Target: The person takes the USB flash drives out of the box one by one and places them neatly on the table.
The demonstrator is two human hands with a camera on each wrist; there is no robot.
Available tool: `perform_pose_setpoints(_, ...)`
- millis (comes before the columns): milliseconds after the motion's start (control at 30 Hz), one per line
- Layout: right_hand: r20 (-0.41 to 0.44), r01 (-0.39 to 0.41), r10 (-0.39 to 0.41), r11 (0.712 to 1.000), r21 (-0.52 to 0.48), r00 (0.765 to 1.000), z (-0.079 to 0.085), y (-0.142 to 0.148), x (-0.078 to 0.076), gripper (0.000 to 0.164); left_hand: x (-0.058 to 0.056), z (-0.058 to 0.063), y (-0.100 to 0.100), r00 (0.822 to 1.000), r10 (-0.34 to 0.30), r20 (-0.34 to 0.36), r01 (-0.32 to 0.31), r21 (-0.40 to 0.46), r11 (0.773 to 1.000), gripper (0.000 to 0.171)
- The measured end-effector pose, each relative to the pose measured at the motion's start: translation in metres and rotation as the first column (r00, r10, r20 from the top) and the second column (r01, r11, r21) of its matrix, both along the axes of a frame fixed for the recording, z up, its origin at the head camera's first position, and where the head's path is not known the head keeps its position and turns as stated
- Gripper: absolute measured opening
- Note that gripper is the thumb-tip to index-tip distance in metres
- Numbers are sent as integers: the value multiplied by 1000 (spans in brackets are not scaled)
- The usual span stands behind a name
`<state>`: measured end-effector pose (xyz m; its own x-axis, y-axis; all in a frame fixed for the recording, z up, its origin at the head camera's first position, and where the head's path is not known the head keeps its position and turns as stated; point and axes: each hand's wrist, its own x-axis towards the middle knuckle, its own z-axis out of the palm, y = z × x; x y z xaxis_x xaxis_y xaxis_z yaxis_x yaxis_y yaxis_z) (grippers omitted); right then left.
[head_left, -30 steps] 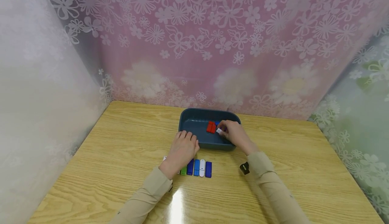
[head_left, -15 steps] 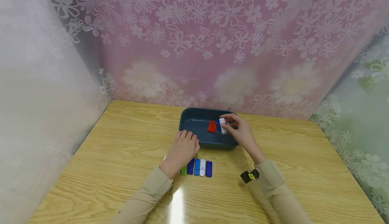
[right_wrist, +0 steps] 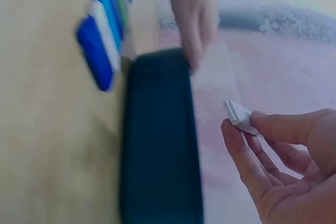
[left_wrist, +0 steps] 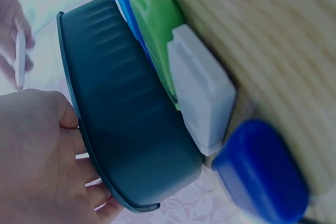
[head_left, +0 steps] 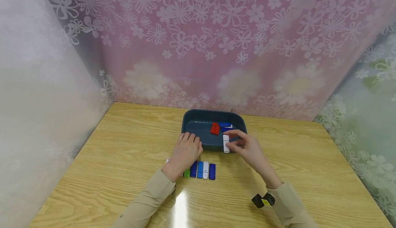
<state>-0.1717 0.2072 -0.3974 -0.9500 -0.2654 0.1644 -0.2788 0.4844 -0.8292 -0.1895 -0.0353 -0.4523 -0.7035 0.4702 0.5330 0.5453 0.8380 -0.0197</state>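
Between the thumb and fingers of my right hand (head_left: 250, 149) is a white USB flash drive (head_left: 226, 143), held upright over the near right rim of a dark blue-green plastic basin (head_left: 198, 147). In the right wrist view, the thumb and fingertips pinch the white drive (right_wrist: 240, 117) above the basin's rim. My left hand (head_left: 186, 152) grips the basin's near left rim, its fingers hooked over the edge in the left wrist view. Inside the basin lie two red flash drives (head_left: 215, 128), blue ones (head_left: 224, 124) and a partly hidden white one.
A row of several flash drives lies on the wooden table (head_left: 130, 145) before the basin: dark blue (head_left: 212, 171), white (head_left: 205, 170), light blue (head_left: 200, 169) and green (head_left: 187, 172) among them. My left forearm hides part of the row. A pink floral curtain (head_left: 198, 56) hangs behind.
My right hand has lifted the white flash drive from inside the basin and drawn it back toward me, over the near rim. My left hand has stayed on the rim.
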Motion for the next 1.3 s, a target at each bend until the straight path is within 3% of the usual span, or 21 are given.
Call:
perform_pose_setpoints(233, 126, -57, 44, 993, 100, 991, -28, -1, 20, 31, 0, 0, 1, 999, 23, -29, -23, -10, 1000, 20)
perform_pose_setpoints(567, 208, -116, 71, 970, 214, 976, -48, -7, 24, 28, 0, 1, 1, 1000, 29, -3, -29, -8, 1000, 20)
perform_pose_setpoints(833, 165, -43, -11, 947, 319, 986, -47, -13, 22, 26, 0, 1, 1, 999, 33, 1, -33, -19, 999, 21)
perform_pose_setpoints(1100, 39, -119, 113, 915, 385, 993, -44, -9, 25, 34, 1, 3, 1, 999, 28, 34, -27, -18, 999, 21)
perform_pose_setpoints(1300, 25, -104, 103, 898, 428, 994, -44, -15, 25, 33, 2, 3, 1, 999, 31, 34, -30, -17, 999, 21)
